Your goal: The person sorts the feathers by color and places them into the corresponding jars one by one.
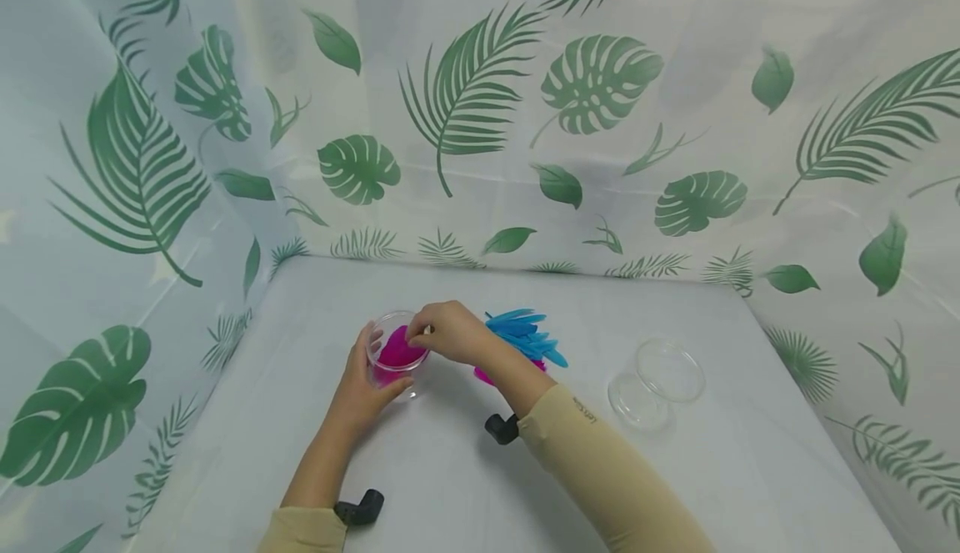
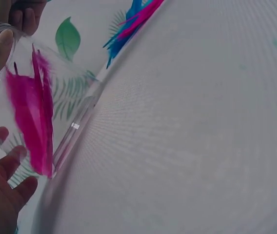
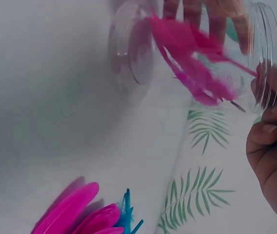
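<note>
Across the white tabletop, two clear jars are the bulkiest items: the left hand grips the nearer jar between thumb and fingers, probably steadying it with its mouth open to the right hand, while a second jar stands well apart to the right, likely leaving room to work. Between them, blue feathers and loose magenta feathers lie heaped beside the right forearm, handy for picking, I judge; smallest, a single magenta feather, its vane inside the nearer jar, is pinched near its quill end by the right hand, presumably sparing the vane.
</note>
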{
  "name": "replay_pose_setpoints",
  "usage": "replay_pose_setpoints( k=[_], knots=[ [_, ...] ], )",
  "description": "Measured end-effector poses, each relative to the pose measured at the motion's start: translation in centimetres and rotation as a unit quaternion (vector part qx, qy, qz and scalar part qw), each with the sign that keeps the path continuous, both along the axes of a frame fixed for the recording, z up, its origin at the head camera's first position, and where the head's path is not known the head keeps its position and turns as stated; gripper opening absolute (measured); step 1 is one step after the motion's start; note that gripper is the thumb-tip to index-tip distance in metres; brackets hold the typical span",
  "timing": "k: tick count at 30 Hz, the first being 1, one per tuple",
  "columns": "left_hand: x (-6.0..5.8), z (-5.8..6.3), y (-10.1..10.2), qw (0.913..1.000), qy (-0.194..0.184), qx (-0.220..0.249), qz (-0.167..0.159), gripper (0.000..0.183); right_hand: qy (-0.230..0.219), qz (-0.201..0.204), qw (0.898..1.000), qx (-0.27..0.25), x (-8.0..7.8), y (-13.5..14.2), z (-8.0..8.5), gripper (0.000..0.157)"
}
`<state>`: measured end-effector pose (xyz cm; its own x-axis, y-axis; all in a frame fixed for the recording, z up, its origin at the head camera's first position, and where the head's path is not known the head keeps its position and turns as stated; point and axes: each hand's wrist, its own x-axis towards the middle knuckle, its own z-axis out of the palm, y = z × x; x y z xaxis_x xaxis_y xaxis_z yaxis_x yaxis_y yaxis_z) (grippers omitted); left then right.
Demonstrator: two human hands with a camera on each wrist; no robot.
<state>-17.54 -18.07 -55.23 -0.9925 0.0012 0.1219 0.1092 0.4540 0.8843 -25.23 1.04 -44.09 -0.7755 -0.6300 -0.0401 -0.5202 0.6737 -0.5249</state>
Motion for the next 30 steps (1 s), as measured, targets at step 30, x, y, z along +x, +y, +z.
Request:
replay_pose_setpoints(
  k=[30],
  knots=[
    [0.3,0.1,0.2,0.9999,-0.011,-0.002,0.004,0.113,-0.087,-0.203,0.974,-0.038,4.6,17.7,-9.1,0.013]
  ],
)
